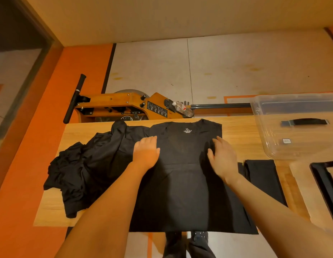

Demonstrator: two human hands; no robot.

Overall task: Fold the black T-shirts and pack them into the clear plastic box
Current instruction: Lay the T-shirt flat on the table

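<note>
T-shirt (184,183), black, spread flat on wooden table (236,131), under both hands. Heap of black shirts (83,164) beyond left hand. Clear plastic box (296,125) beyond right hand. Left hand (146,150) flat, pressing shirt. Right hand (222,157) spread, fingers on folded side edge.

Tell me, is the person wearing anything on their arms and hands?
No. Both forearms are bare as far as the picture shows, with no sleeves in view. The left hand and the right hand have no gloves, and no rings, watch or bracelet can be seen. The fingernails look short and plain.
</note>
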